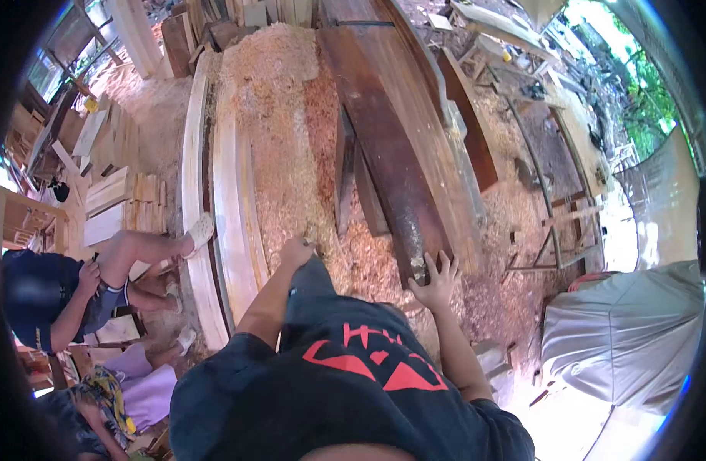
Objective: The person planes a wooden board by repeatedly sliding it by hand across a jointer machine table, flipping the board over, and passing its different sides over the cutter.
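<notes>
My right hand (pixel 437 278) lies with fingers spread on the near end of a long dark brown plank (pixel 391 142). The plank runs away from me and is propped above the shavings. My left hand (pixel 297 251) is beside my knee, its fingers curled; whether something small is in them I cannot make out. A second, lighter brown board (pixel 423 115) lies along the right side of the dark plank. Short dark wood pieces (pixel 370 192) stand under the plank's left edge.
Wood shavings (pixel 272 84) cover the ground ahead. Long pale beams (pixel 230 184) lie to my left, where a seated person (pixel 41 288) rests a foot on one. Another person (pixel 114 392) sits nearer. At right are a wooden frame (pixel 556 196) and a grey cover (pixel 618 334).
</notes>
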The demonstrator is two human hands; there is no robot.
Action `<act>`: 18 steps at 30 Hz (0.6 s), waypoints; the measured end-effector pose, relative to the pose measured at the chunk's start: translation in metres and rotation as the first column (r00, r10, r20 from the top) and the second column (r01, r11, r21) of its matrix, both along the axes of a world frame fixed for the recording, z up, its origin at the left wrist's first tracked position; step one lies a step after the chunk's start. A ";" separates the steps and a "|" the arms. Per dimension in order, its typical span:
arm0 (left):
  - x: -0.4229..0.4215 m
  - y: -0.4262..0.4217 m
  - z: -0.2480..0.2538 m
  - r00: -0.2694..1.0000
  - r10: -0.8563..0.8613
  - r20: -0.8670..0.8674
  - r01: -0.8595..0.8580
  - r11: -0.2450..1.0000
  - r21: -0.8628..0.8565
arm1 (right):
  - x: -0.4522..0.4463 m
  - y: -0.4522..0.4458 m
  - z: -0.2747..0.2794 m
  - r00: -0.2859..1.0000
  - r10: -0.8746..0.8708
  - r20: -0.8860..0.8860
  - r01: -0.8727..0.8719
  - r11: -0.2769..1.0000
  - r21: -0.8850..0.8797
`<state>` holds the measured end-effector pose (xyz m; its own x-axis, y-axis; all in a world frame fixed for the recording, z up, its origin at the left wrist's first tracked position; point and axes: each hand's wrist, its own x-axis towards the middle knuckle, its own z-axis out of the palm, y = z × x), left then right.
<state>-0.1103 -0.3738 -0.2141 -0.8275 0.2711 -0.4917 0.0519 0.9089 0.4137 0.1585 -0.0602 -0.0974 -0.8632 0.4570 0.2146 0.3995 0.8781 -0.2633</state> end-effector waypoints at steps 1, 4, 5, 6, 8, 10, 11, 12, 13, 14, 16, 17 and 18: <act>0.009 -0.006 0.004 0.997 -0.056 0.046 0.056 0.998 0.006 | 0.022 -0.006 0.001 1.000 0.002 -0.010 -0.002 1.000 -0.003; 0.027 -0.031 -0.022 0.949 -0.308 0.062 0.312 0.948 -0.059 | 0.078 -0.023 0.002 1.000 0.005 0.007 -0.005 1.000 -0.018; 0.029 -0.048 -0.056 0.904 -0.425 0.044 0.426 0.904 -0.029 | 0.091 -0.030 0.005 0.999 -0.002 0.036 0.002 1.000 0.003; 0.036 -0.062 -0.086 0.842 -0.540 0.019 0.540 0.842 -0.007 | 0.099 -0.035 0.010 0.998 -0.017 0.060 0.018 1.000 -0.015; 0.051 -0.069 -0.098 0.818 -0.555 0.150 0.573 0.807 -0.141 | 0.110 -0.050 0.015 0.993 -0.071 0.099 0.077 0.995 -0.060; 0.070 -0.079 -0.103 0.826 -0.517 0.225 0.548 0.830 -0.105 | 0.112 -0.054 0.014 0.995 -0.078 0.069 0.083 0.993 -0.081; 0.079 -0.082 -0.084 0.787 -0.569 0.238 0.603 0.791 -0.104 | 0.110 -0.058 0.018 0.992 -0.098 0.077 0.104 0.991 -0.086; 0.085 -0.090 -0.103 0.803 -0.551 0.228 0.577 0.815 -0.061 | 0.106 -0.061 0.017 0.990 -0.114 0.081 0.121 0.988 -0.094; 0.090 -0.092 -0.091 0.763 -0.578 0.289 0.616 0.786 -0.055 | 0.105 -0.060 0.007 0.992 -0.119 0.026 0.121 0.991 -0.058; 0.098 -0.087 -0.067 0.772 -0.559 0.303 0.605 0.792 -0.083 | 0.105 -0.060 0.002 0.992 -0.122 0.011 0.122 0.992 -0.027; 0.115 -0.095 -0.064 0.891 -0.399 0.216 0.406 0.914 0.014 | 0.104 -0.060 0.002 0.991 -0.131 0.008 0.131 0.991 -0.024; 0.117 -0.100 -0.058 0.905 -0.371 0.207 0.372 0.928 0.034 | 0.104 -0.061 0.007 0.993 -0.121 -0.014 0.121 0.993 -0.013; 0.126 -0.105 -0.053 0.918 -0.340 0.205 0.335 0.940 0.060 | 0.103 -0.062 0.008 0.992 -0.124 -0.013 0.124 0.992 -0.006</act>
